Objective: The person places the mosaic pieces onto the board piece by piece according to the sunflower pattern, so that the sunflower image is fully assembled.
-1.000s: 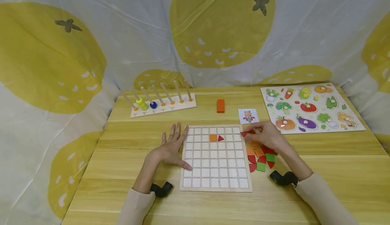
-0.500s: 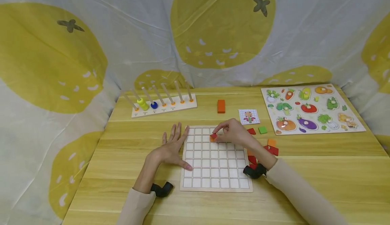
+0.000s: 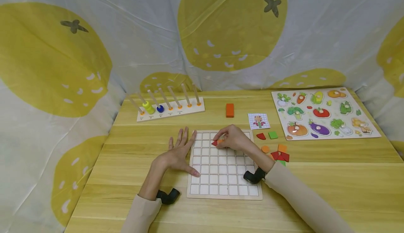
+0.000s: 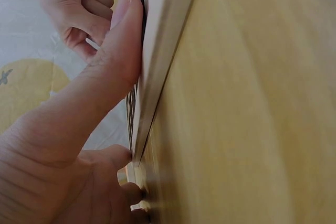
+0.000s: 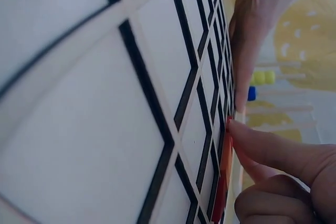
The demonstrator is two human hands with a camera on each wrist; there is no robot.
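Observation:
My right hand (image 3: 233,138) is over the upper middle of the wooden grid board (image 3: 223,192). Between thumb and fingertips it pinches a small red triangle tile (image 3: 214,143), just left of an orange square tile (image 3: 220,141) that the fingers partly cover. The right wrist view shows the triangle's red edge (image 5: 229,122) low at the cells, and another red tile (image 5: 218,205) beyond the orange one. My left hand (image 3: 176,157) lies spread at the board's left side. Its thumb (image 4: 118,51) rests on the rim, and the other fingers are straight.
Loose red, orange and green tiles (image 3: 282,148) lie right of the board. Behind it are a pattern card (image 3: 258,121), an orange block (image 3: 229,110) and a peg stand with rings (image 3: 170,113). A vegetable puzzle board (image 3: 325,114) stands at the back right.
My right hand has carried a red triangle from the loose tiles leftward across the board to the cell left of the orange square. My left hand has stayed in place.

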